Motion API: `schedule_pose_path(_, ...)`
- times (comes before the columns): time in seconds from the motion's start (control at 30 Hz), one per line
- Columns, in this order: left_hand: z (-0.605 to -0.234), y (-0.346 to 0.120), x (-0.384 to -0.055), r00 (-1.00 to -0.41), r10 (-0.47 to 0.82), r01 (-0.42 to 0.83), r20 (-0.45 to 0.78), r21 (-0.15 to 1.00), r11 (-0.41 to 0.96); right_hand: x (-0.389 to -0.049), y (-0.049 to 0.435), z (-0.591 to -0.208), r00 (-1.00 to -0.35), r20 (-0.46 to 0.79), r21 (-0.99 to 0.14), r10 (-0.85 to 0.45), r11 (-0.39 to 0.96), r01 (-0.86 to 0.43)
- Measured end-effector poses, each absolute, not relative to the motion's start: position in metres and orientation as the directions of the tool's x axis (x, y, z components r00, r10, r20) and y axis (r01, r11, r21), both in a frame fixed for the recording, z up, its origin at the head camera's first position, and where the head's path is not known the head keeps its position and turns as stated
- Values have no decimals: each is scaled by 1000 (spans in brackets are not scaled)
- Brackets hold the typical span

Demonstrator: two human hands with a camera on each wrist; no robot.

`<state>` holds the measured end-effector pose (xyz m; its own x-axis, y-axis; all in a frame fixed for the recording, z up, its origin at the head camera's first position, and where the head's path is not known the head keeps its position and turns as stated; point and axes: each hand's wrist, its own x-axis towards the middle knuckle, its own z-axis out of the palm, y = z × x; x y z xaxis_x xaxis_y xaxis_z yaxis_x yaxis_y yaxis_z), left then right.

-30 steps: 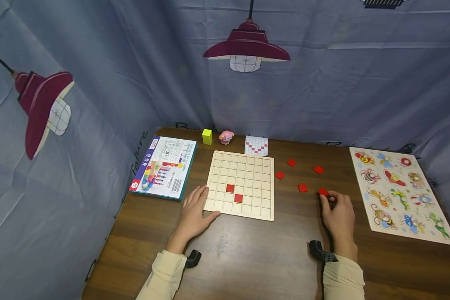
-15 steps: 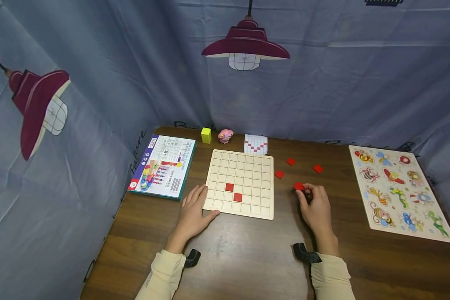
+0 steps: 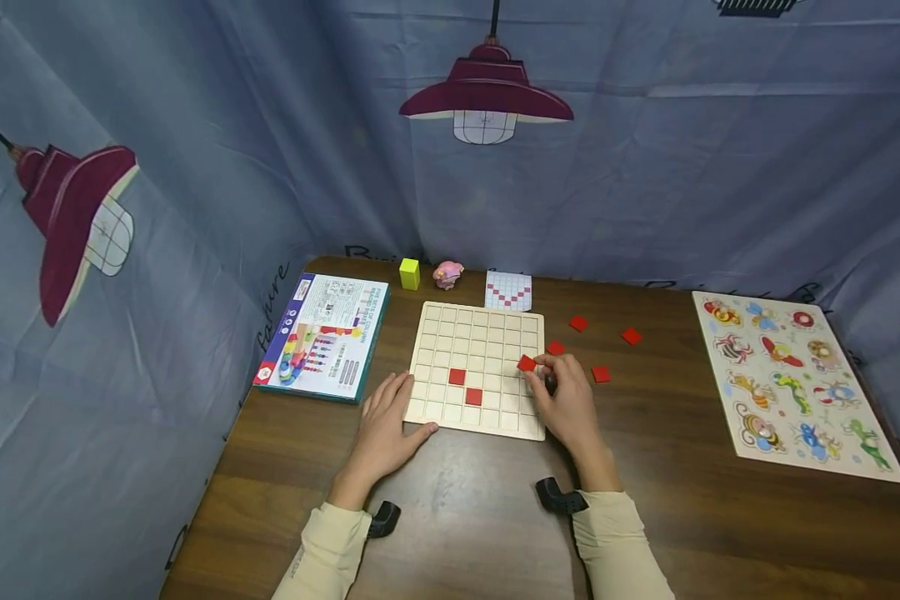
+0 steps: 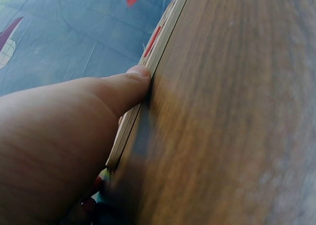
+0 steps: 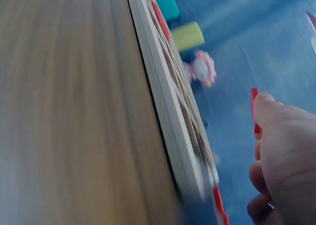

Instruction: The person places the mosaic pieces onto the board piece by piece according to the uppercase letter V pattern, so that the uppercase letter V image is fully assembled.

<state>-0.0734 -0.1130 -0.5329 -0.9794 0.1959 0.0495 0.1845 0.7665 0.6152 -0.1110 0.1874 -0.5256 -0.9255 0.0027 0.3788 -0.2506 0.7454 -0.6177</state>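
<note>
Between thumb and fingers my right hand (image 3: 568, 402) pinches a red square tile (image 3: 527, 363), held over the right side of a wooden grid board (image 3: 487, 340). In the right wrist view that tile (image 5: 255, 110) is seen edge-on, raised off the board (image 5: 170, 106). Two red tiles, one (image 3: 457, 377) and another (image 3: 474, 397), lie in cells of the board, touching at about a corner. My left hand (image 3: 382, 437) rests with fingers extended at the board's lower left corner. The left wrist view shows its thumb (image 4: 131, 86) against the board's edge (image 4: 170, 32).
Several loose red tiles (image 3: 601, 374) lie right of the board. A card with a red V pattern (image 3: 508, 292) is behind it, near a pink figurine (image 3: 447, 274) and a yellow block (image 3: 409, 274). A boxed set (image 3: 324, 337) lies left, an insect picture board (image 3: 798, 387) right.
My right hand has moved left with a red tile, from among the loose tiles to above the board's right side. The left hand has stayed on the board's corner.
</note>
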Motion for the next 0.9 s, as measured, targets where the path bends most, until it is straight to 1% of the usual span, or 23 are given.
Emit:
schedule_pose_path(0.2,-534,-111,-75,-978,201,186,45,619,763,-126,150,-526,-942,318,-600,-110,746,-290)
schedule_pose_path(0.43,-537,-113,-73,-979,199,180,38,608,773,-142,122,-527,-940,253,-524,-230,784,-333)
schedule_pose_path(0.57,-536,-115,-75,-978,202,190,47,600,777,-152,107,-522,-936,224,-489,-271,799,-349)
schedule_pose_path(0.63,-535,-115,-76,-978,203,191,47,594,781,-157,99,-521,-933,213,-453,-291,816,-358)
schedule_pose_path(0.8,-535,-114,-75,-978,203,190,44,585,788,-164,86,-519,-935,167,-360,-313,863,-354)
schedule_pose_path(0.9,-535,-114,-75,-978,204,192,45,579,792,-165,81,-516,-937,157,-332,-311,877,-347)
